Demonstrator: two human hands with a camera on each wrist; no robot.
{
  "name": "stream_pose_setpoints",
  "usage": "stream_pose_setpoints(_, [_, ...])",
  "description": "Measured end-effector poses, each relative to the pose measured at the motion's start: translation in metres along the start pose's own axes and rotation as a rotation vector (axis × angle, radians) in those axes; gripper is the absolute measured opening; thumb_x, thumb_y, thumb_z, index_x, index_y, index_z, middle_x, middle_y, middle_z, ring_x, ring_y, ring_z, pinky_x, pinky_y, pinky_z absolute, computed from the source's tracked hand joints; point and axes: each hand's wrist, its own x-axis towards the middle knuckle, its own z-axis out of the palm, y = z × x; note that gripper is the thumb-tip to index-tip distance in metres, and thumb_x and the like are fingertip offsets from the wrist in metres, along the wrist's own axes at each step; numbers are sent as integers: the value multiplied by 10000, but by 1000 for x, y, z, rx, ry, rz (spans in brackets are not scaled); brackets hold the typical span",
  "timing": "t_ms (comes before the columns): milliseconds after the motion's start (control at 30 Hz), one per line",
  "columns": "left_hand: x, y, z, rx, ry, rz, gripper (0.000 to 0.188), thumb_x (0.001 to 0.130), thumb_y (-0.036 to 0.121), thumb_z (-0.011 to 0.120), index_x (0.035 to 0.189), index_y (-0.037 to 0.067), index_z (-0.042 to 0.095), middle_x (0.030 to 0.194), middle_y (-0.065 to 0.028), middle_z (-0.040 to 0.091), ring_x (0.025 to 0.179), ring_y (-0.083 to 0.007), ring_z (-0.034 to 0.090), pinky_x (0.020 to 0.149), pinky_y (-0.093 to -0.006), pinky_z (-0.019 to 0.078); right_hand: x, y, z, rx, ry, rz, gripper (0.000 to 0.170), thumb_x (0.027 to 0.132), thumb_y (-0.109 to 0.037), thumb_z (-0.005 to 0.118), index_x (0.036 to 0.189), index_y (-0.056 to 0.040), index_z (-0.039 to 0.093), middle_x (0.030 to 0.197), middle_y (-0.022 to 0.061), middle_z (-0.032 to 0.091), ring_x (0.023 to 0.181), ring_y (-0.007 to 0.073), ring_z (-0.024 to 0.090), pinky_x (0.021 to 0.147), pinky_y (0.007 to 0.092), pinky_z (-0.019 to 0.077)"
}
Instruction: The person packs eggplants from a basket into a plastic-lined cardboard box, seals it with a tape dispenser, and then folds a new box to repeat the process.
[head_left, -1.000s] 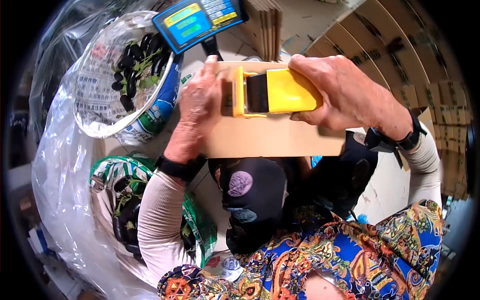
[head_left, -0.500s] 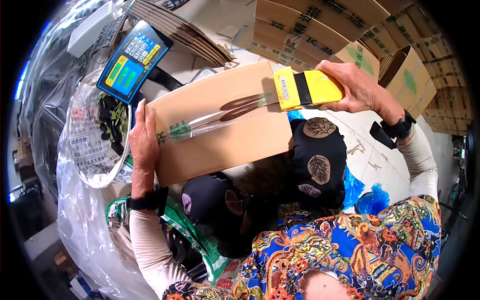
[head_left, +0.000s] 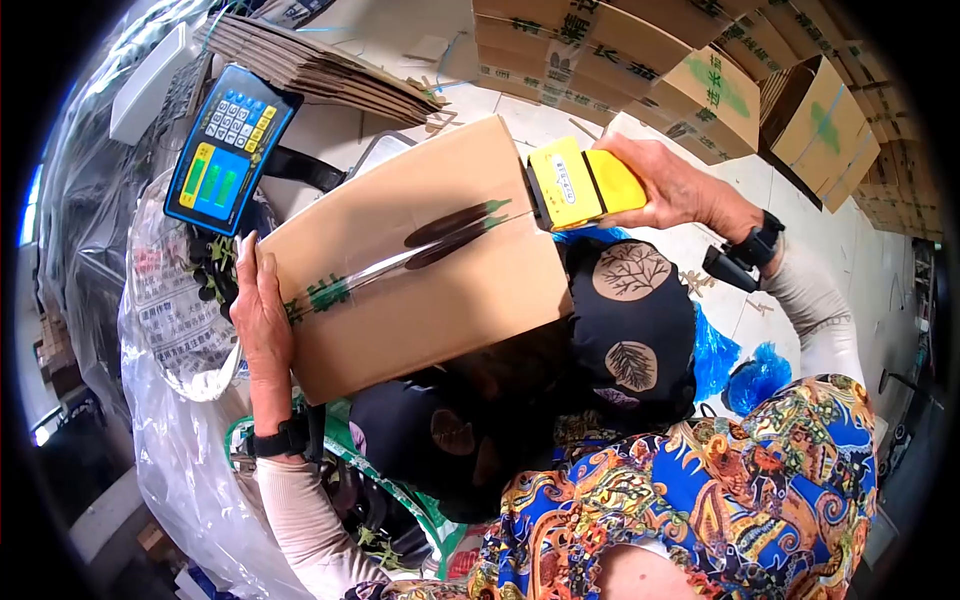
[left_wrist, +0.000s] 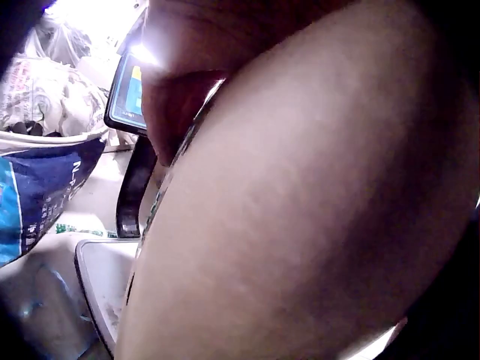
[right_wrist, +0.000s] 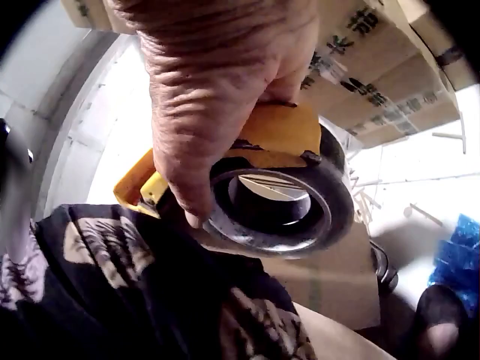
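A cardboard box [head_left: 430, 290] with printed eggplants and green lettering lies tilted over the person's knees in the head view. Clear tape runs along the middle of its upper face. At the box's left end, my left hand [head_left: 262, 315] presses with its fingers fairly straight; its palm side is hidden there. My right hand [head_left: 675, 185] grips a yellow tape dispenser [head_left: 585, 185] by its body, right at the box's right end. In the right wrist view, the fingers and thumb wrap around the dispenser beside the tape roll [right_wrist: 274, 214].
A blue digital scale display [head_left: 225, 150] stands beyond the left hand. Behind it lies a stack of flattened cartons [head_left: 320, 70]. Dark eggplants [head_left: 212, 250] fill a white-lined sack at left. Packed boxes [head_left: 600, 60] rise at the back right, with blue plastic [head_left: 755, 380] on the floor.
The dispenser moved from above the box's middle to its right end, leaving tape along the face. The box has tilted, showing more of its upper face, and both hands shifted outward.
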Motion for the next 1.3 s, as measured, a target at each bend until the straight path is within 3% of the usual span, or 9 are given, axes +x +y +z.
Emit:
stream_pose_setpoints(367, [0,0,-1,30,9,125,452,1035,342,407,1418,105,442,1290,-209,584,1140,-276,606,953,-353,449,-71,73,30,-67,-54,264,552,809,-426,739,1118,-76,443,952,190,585,949,387,608,824,446,499])
stream_pose_setpoints(533, [3,-15,1,133,14,252,458,1035,347,409,1422,104,443,1314,-188,577,1123,-243,609,951,-340,449,-56,39,13,-200,-149,313,500,800,-375,737,1092,-71,468,940,176,602,884,386,622,759,448,511])
stream_pose_setpoints(667, [0,7,0,-2,-11,69,455,1034,343,413,1413,93,454,1312,-180,580,1124,-238,609,943,-341,455,-6,-3,14,-435,-241,253,425,690,-174,698,1028,-34,484,840,165,587,783,354,613,672,440,506])
stream_pose_setpoints(767, [-1,7,5,23,29,110,447,1032,337,407,1398,89,475,1301,-169,591,1119,-236,614,925,-341,464,39,4,70,-748,-93,-189,387,614,-146,707,931,-22,523,816,133,592,770,312,617,641,409,500])
stream_pose_setpoints(833, [1,10,3,35,51,111,443,1031,330,408,1395,88,478,1291,-170,597,1105,-242,620,920,-345,469,68,8,82,-865,-208,-148,277,624,-177,709,846,-60,591,771,112,610,730,282,629,607,406,501])
stream_pose_setpoints(933, [-4,11,5,-51,24,48,461,1027,312,417,1398,42,462,1352,-166,552,1184,-255,562,995,-342,415,63,48,69,-530,-224,-51,306,609,-303,772,784,-68,683,780,116,674,795,299,676,654,429,535])
stream_pose_setpoints(1067, [-2,-4,3,-158,-29,61,489,1033,311,411,1405,-4,438,1425,-157,484,1291,-257,464,1076,-331,324,27,108,29,28,-229,676,646,640,-495,791,1062,-28,646,918,157,684,802,289,660,698,404,525])
stream_pose_setpoints(1133, [-2,6,2,-145,-33,29,488,1035,317,408,1407,2,439,1419,-158,490,1288,-257,468,1073,-332,329,-6,151,26,215,-171,778,874,653,-687,710,1163,14,604,1096,188,651,985,315,626,865,392,494])
stream_pose_setpoints(1300, [-5,16,1,-111,-14,17,544,1040,372,378,1395,-37,433,1395,-157,493,1236,-249,482,1059,-337,339,-56,213,61,270,-36,909,923,676,-642,757,1341,-44,531,1301,217,559,1212,339,530,1022,394,420])
